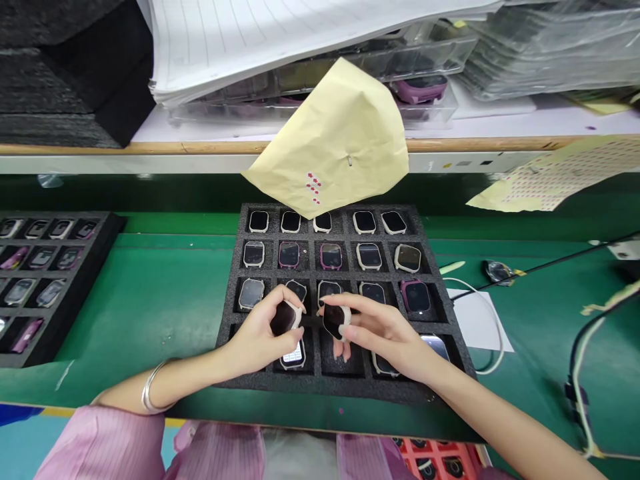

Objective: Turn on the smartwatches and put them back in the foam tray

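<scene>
My left hand [277, 327] grips a smartwatch case [284, 319] with a dark screen and a pale frame, thumb and fingers on its edges. In my right hand [367, 327] is a second pale-framed watch case [334, 321], its dark screen tilted toward the left. Both hands are over the front rows of a black foam tray [345, 385], whose compartments hold many strapless watch cases. Just under my left hand, a watch with a lit white screen [293, 355] sits in its slot. The compartment below my right fingers shows bare foam.
Another foam tray [55, 327] of watches stands at the left. Yellow sticker paper [345, 133] hangs from the shelf over the tray's back row. Cables [575, 373] and a white sheet [477, 320] lie at the right. A red tray [435, 460] is below the table edge.
</scene>
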A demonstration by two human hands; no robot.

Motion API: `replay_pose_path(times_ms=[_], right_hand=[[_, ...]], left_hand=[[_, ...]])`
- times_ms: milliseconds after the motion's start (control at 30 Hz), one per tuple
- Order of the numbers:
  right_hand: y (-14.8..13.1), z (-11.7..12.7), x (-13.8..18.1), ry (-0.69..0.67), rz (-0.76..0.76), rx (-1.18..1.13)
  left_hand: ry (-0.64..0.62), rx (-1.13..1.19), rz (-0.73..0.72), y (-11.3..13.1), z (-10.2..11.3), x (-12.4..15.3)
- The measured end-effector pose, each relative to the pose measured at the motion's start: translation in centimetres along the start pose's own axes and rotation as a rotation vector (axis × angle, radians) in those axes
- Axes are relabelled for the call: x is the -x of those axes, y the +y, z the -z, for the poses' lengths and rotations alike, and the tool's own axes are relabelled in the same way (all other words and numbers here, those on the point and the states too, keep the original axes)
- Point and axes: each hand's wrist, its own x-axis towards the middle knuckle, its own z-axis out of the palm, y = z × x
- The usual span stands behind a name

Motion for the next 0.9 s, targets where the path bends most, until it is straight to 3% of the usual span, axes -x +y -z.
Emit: replay_pose_path(times_ms=[100, 333, 900], right_hand=[[-0.12, -0.02, 0.19, -0.012, -0.014, -0.005], [-0.26, 0.02, 0.0, -0.014, -0.013, -0.027], [-0.47, 0.02, 0.15, -0.005, -0.032, 0.055]], left_hand=[[-0.056, 0.009, 0.014, -0.09, 0.08, 0.13], [-0.04, 0.057, -0.04, -0.18, -0.15, 0.2], [-0.062, 0.089, -0.017, -0.13, -0.05, 0.25]])
